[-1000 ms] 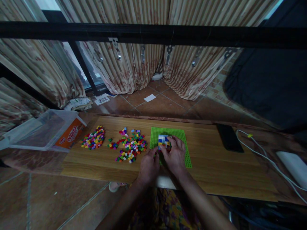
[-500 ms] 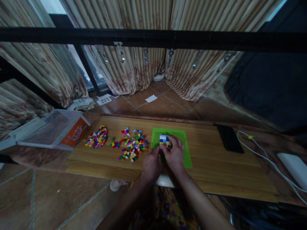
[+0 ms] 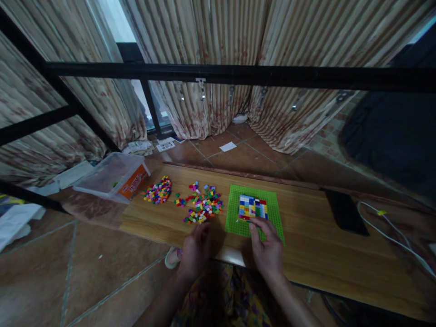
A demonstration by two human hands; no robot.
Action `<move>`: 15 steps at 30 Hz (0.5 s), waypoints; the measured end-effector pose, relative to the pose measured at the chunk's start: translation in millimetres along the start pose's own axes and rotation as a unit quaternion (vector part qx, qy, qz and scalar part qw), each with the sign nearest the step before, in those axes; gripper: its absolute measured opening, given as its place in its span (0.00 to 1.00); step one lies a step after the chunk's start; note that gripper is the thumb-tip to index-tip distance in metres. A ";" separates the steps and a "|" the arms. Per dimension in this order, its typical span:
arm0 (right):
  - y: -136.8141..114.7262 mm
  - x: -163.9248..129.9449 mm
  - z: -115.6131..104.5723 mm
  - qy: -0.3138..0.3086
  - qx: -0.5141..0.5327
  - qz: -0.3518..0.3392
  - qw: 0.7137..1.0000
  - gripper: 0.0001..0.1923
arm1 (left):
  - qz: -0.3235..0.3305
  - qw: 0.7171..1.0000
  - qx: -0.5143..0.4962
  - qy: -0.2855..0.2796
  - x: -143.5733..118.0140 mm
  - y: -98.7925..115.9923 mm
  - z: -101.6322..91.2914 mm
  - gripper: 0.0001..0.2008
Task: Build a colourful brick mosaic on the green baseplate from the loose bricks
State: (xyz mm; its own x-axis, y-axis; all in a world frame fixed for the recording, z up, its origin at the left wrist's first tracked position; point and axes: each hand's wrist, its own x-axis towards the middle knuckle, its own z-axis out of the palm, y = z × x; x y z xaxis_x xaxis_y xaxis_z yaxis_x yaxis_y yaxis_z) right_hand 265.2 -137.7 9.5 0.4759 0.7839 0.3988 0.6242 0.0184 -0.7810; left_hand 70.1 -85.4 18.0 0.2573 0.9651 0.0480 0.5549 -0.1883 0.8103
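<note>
A green studded baseplate [image 3: 235,220] lies on the wooden table, bearing a flat block of toy bricks [image 3: 248,206] in white, blue, yellow, red and other colours. My right hand [image 3: 267,245] is over the plate's front part, its thumb and index finger pinched together at the block's near edge. What is between those fingertips, if anything, is too small to make out. My left hand [image 3: 195,252] is closed with curled fingers at the table's front edge, just in front of the spread of loose bricks [image 3: 207,202]. Its fingertips are dim, and I cannot see what they hold.
A second, tighter pile of small bricks [image 3: 159,190] lies farther left. Beyond it stands a clear plastic box [image 3: 112,175] with an orange label. On the right are a black phone-like slab [image 3: 345,211] and a white cable [image 3: 391,231]. A black rail [image 3: 221,75] crosses before the curtains.
My left hand has moved left, away from the brick block toward the loose bricks. My right hand has drawn back to the block's near edge, uncovering more of it. The view has shifted left.
</note>
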 end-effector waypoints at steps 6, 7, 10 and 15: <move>-25.7 -17.9 45.2 -0.180 -0.018 -0.070 0.981 0.10 | -0.041 0.998 0.026 0.041 -8.6 -31.7 -18.4 0.12; -27.4 -15.6 53.1 -0.186 -0.027 -0.080 0.979 0.10 | -0.042 0.998 0.028 0.046 -8.0 -34.4 -19.4 0.13; -28.9 -5.0 71.5 -0.192 -0.059 -0.095 0.975 0.09 | -0.045 0.997 0.030 0.055 -4.9 -36.9 -20.6 0.12; -26.3 10.6 85.2 -0.180 -0.130 -0.094 0.970 0.09 | -0.035 0.998 0.019 0.052 -1.2 -32.3 -20.1 0.12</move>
State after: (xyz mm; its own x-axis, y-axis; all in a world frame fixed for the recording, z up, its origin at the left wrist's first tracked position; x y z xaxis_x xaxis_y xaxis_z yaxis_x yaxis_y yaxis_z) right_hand 201.0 -77.0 -6.7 0.1202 0.9488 0.2922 0.8367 0.0617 -0.5442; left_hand 35.9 -76.9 3.5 0.1349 0.9893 0.0548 0.5988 -0.1254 0.7910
